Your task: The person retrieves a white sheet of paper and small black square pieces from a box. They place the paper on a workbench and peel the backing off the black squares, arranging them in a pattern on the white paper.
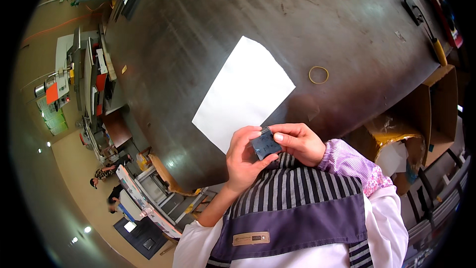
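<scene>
- A large dark metal table (208, 30) carries the things; its surface is scuffed and dully shiny.
- A white sheet of paper (244, 92) lies flat on it, near the table's near edge.
- A yellowish rubber band (319, 74) lies to the right of the paper, apart from it.
- A black tool with a yellow handle (422, 25) lies far right of the paper, near the table's edge.

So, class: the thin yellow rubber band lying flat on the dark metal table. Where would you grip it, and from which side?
Pinch the thin yellow rubber band anywhere along its loop, coming straight down from above. It lies flat and open on the dark metal table, clear of the white paper sheet, so there is probably no edge to slide fingers under; nipping one strand should lift it.
</scene>
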### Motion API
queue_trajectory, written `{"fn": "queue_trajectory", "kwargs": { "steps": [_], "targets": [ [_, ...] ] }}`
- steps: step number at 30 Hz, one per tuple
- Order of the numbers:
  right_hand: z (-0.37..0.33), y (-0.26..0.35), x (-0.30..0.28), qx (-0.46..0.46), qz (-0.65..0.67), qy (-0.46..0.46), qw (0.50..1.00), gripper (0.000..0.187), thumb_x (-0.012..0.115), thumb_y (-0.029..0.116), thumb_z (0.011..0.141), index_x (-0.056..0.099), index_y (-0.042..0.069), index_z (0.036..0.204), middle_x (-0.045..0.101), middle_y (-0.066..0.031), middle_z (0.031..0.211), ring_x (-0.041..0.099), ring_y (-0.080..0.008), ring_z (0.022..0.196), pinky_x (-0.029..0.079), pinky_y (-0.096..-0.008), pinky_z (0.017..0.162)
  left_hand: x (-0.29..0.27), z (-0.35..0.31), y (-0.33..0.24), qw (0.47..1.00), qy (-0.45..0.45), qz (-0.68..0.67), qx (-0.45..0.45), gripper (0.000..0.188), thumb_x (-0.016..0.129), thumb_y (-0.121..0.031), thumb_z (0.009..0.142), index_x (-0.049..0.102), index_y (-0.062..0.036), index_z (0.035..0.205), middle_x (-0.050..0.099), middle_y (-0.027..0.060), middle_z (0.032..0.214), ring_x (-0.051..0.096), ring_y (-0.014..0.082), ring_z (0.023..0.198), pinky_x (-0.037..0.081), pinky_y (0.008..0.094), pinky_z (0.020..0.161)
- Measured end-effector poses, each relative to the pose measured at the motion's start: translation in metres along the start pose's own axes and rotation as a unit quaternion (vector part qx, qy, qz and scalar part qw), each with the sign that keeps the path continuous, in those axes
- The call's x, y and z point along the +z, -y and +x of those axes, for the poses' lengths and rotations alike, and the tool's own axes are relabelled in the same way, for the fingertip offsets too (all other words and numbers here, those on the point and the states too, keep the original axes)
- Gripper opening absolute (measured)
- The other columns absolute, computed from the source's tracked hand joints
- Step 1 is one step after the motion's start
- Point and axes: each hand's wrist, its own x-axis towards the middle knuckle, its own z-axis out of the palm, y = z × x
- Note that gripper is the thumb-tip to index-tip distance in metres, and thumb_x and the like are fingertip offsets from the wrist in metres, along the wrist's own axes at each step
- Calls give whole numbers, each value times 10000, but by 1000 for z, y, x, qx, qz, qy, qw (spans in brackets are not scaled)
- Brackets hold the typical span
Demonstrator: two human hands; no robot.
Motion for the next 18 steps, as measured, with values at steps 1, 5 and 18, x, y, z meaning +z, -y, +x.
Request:
{"fn": "queue_trajectory", "kwargs": {
  "steps": [1,5,18],
  "targets": [
    [0,0,1,-6,-3,-3,1000,371,557,190,1007,562,-45,1294,655,-109,1148,647,-156,998,558,-307,851,0,0,1,1000,1,-10,-6,573,854,-42,712,561,-12,1204,537,139,1237,585,240,1097,535,346,883],
    [2,-1,2,-11,-5,-9,1000,372,561,193,1005,567,-45,1291,657,-109,1147,646,-159,1003,558,-312,859,-1,-1,5,999,6,-34,-4,584,848,-57,726,549,-19,1227,513,134,1268,572,239,1128,545,346,897],
    [7,0,0,0,1,-19,1000,379,546,202,1014,556,-49,1297,648,-110,1164,644,-170,1012,563,-325,861,0,3,6,996,7,-81,-34,544,813,-26,761,533,-14,1227,480,116,1283,555,221,1147,548,342,914]
  ]
}}
